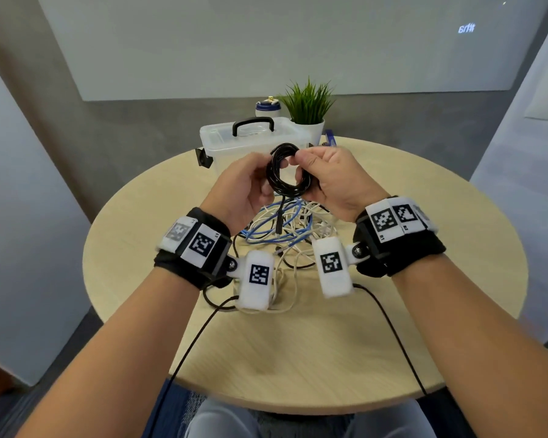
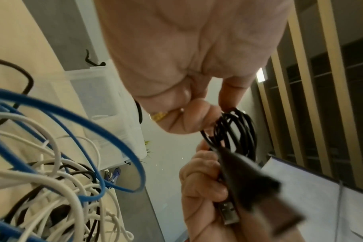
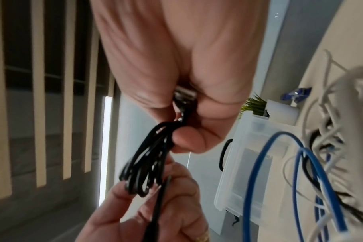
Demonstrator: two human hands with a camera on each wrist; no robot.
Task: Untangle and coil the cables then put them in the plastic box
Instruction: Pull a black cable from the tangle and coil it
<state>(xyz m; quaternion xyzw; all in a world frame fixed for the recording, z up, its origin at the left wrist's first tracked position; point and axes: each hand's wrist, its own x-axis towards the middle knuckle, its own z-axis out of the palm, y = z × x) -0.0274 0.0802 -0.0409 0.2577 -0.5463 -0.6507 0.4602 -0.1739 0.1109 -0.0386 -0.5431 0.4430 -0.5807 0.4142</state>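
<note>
Grey walls and a pale board close off the far side of the room, and a round wooden tabletop (image 1: pixel 298 343) fills the middle of the head view. Both hands are raised above its centre with a black cable coil (image 1: pixel 284 170) held between them. The left hand (image 1: pixel 241 188) curls its fingers round the coil's 9 o'clock side; the right hand (image 1: pixel 332 181) pinches the 3 o'clock side, its thumb and forefinger closed near the top. A short black tail hangs from the coil's 6 o'clock edge, and the left wrist view shows a USB plug (image 2: pixel 228 211) lying against the right hand's fingers.

The plastic box (image 1: pixel 253 143) stands at 12 o'clock, just beyond the coil, its long axis running from 9 to 3 o'clock. Its lid looks to be on, with the black handle upright, so I judge the lid must come off before the coil can go in. Both hands are about equally near it.

Below the hands, at 6 o'clock from the coil, a tangle of white cables (image 1: pixel 285 279) and a blue cable (image 1: pixel 266 232) lies on the tabletop, not yet sorted. A potted plant (image 1: pixel 307 105) and a small bottle (image 1: pixel 268 107) stand behind the box, well out of the way.
</note>
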